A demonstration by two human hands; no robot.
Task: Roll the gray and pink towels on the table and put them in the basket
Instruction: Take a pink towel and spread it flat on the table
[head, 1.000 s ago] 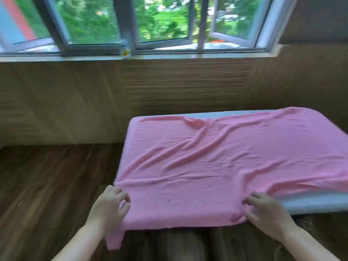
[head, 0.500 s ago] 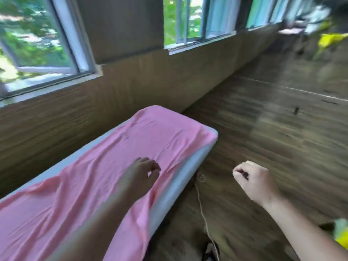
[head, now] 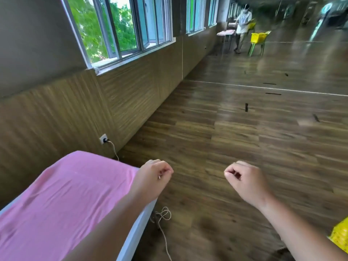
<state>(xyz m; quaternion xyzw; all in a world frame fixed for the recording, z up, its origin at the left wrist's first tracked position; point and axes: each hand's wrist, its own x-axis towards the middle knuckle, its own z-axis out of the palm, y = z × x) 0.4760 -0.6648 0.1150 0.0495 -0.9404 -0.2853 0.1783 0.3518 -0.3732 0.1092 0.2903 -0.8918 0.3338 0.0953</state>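
The pink towel lay spread flat along the surface, not yet rolled. The gray towel was not in view. The left hand hovered just past the towel's short end, fingers curled together on nothing. The right hand hung over the floor, well apart from the towel, fingers likewise curled and empty. A yellow basket showed partly at the lower right.

The step in hand was judged to be starting the roll. Recommended procedure:
1. Grip both corners of the short end.
2. Turn a narrow, tight first fold.
3. Roll evenly, keeping the side edges aligned and smoothing wrinkles ahead of the roll.
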